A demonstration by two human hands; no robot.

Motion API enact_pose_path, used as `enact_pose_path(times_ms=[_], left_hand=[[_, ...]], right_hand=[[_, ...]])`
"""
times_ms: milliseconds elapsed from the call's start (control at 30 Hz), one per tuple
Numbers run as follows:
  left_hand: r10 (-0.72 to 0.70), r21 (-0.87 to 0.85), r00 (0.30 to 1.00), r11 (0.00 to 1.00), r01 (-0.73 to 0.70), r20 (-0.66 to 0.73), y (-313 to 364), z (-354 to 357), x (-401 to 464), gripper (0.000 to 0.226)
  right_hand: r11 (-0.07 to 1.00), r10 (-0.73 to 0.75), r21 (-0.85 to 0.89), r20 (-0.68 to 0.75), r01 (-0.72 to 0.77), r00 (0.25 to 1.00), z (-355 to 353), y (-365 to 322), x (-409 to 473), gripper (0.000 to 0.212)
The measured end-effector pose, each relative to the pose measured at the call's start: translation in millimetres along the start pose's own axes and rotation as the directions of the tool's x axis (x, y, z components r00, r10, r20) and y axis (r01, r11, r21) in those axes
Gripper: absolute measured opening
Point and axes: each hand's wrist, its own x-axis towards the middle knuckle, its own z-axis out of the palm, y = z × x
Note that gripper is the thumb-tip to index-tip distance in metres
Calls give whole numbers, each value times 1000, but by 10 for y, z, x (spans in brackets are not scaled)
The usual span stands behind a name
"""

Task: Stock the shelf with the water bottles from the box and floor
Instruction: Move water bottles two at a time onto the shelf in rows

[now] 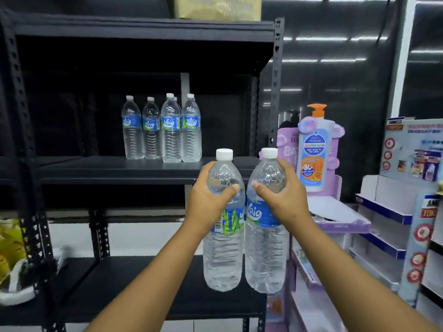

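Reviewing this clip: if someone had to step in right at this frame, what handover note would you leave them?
Left hand grips one water bottle round its shoulder; right hand grips a second bottle the same way. Both are upright, side by side, in front of the middle shelf.
Done: five bottles stand grouped on that shelf, one half hidden behind the others.
Left: set these two down, probably in the bare space right of the group, then fetch more. The box and floor stock are out of view, so the remaining count is unknown.
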Motion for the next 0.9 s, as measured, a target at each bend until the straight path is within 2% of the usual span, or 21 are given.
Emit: enact_pose_path(times_ms=[100,233,333,567,733,900], left_hand=[[26,5,1000,1000,-26,-3,46,-30,378,56],[60,4,998,998,-60,11,64,-84,902,53],[78,9,997,997,-78,20,8,-114,1294,63],[109,-62,993,992,-107,36,-191,-156,2104,69],[143,-29,989,990,-141,47,-260,-117,2502,82],[159,11,987,987,-159,24,-295,-17,2847,80]], right_hand=[[999,-33,-18,-16,33,999,78,-45,304,65],[997,-69,-49,-22,68,997,252,-108,758,64],[992,-112,-54,-54,109,992,391,-131,1135,59],[986,-162,-52,-119,157,980,681,-155,1963,50],[981,-190,-64,-137,183,972,811,-107,2398,45],[977,-212,-50,-119,207,970,916,49,2725,45]])
